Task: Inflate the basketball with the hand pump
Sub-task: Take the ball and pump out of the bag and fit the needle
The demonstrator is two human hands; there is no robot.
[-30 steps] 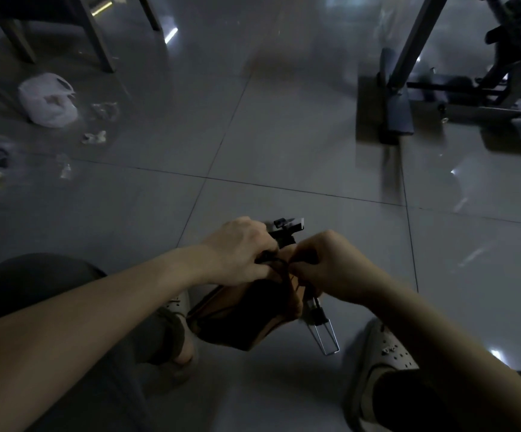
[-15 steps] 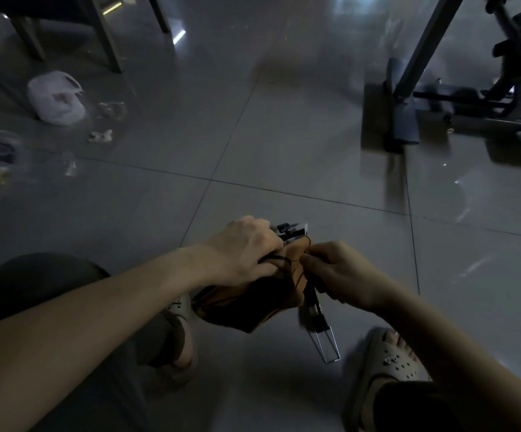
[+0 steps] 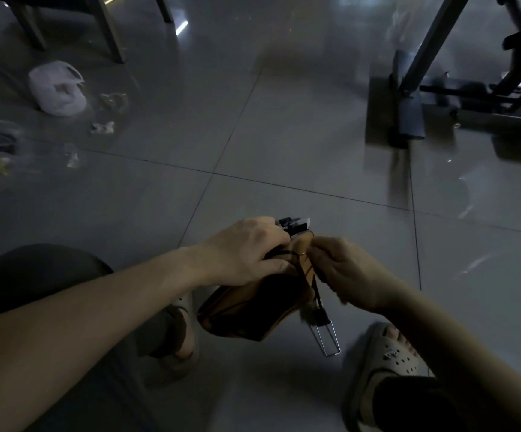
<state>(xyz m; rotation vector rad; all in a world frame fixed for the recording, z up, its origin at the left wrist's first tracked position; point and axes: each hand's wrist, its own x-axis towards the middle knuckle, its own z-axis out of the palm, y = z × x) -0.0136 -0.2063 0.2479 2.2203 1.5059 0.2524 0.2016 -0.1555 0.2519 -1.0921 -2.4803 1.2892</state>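
At six o'clock, low near the tiled floor (image 3: 284, 135), between two sandalled feet (image 3: 390, 357): fitting the hose (image 3: 284, 253) tip to the basketball (image 3: 253, 307) valve, by the look of it; no pumping yet. Left grip (image 3: 246, 251) curled over the ball's upper fold, holding it against the hand pump (image 3: 322, 316) behind. Right grip (image 3: 346, 272) at three o'clock of the ball, pinched closed on the hose end; needle too small to make out. Next, probably: seat the tip squarely, then stand the pump on its wire foot and free one hand for the handle. Quite flat, folded in on itself, brown-orange with dark seams; soft, likely to buckle under any push.
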